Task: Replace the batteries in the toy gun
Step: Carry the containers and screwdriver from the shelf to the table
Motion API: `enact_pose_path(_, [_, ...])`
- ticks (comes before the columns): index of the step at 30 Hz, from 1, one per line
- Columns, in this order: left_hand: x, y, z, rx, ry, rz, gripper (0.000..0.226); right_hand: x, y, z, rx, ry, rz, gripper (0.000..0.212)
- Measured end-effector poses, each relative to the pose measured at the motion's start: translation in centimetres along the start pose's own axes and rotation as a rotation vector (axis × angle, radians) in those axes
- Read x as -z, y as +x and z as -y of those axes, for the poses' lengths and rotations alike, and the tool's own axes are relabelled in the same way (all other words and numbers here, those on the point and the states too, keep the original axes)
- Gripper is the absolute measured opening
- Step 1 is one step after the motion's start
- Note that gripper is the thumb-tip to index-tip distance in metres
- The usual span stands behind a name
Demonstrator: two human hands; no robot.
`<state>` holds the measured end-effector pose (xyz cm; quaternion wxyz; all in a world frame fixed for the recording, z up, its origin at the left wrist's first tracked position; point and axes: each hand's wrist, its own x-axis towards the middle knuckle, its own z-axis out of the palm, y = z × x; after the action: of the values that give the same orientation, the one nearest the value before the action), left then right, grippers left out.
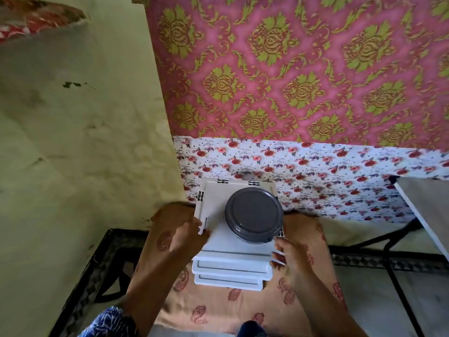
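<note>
A pink wallpaper with green-gold medallions fills the upper right of the frame, above one band of white paper printed with red roses. A stained pale yellow wall takes the left half. At lower centre lies one peach cloth with red paisley prints, and on it stands one white plastic drawer unit; two stepped drawer fronts show along its near side. One round grey container with a lid sits on the unit's flat top, toward the right edge. At the right edge of the frame is part of one light-topped table on dark metal legs. A dark patterned border runs along the floor at lower left and lower right.

Two hands are in view. The left hand grasps the unit's left top edge, fingers curled over the rim. The right hand grips the right side near the upper drawer, fingertips wrapped around the corner. A blue patterned sleeve shows at bottom left.

The toy gun and batteries are not visible. No readable writing or brand appears anywhere.
</note>
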<state>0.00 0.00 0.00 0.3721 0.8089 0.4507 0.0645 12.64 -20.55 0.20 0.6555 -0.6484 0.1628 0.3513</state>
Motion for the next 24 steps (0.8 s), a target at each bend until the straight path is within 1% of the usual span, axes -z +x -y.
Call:
enact_pose_path(1, [-0.2,0.5,0.0,0.036,0.066,0.069,0.032,-0.2,0.3,0.4,-0.021,0.002,0.009,0.013])
enact_pose_path(3, [-0.3,0.9,-0.3,0.043,0.24,0.129,0.035,-0.7,0.9,1.1,-0.049,-0.035,0.023,0.023])
enact_pose_path(5, [-0.8,1.2,-0.2,0.024,0.32,0.127,0.035,-1.3,1.2,1.5,-0.051,-0.079,0.031,0.03])
enact_pose_path(7, [-1.1,1.3,-0.2,0.009,0.328,0.1,0.031,-1.7,1.5,1.4,-0.046,-0.109,0.013,0.035])
enact_pose_path(10, [-1.1,1.3,-0.1,0.002,0.326,0.078,0.024,-1.4,2.1,1.4,-0.034,-0.115,0.029,0.032])
enact_pose_path(12, [-1.0,1.2,-0.1,-0.001,0.324,0.065,0.018,-1.0,2.2,1.4,-0.039,-0.061,0.055,0.027])
enact_pose_path(15, [-0.9,0.9,-0.2,-0.03,0.318,0.072,0.017,-0.2,1.8,1.0,-0.049,0.019,0.093,0.023])
enact_pose_path(17, [-0.8,0.7,-0.2,-0.056,0.211,0.055,0.012,0.4,1.1,0.7,-0.049,0.056,0.13,0.018])
enact_pose_path(18, [-0.9,0.6,-0.2,-0.054,0.085,0.059,0.007,1.0,0.7,0.5,-0.046,0.089,0.142,0.015])
enact_pose_path(20, [-1.0,0.0,-0.7,-0.032,-0.175,0.071,0.01,2.4,-0.3,0.5,-0.035,0.155,0.142,0.011])
enact_pose_path(24, [-1.7,-2.0,-3.3,-0.036,-0.457,0.138,0.014,6.6,-2.6,0.5,0.059,0.175,0.045,0.005])
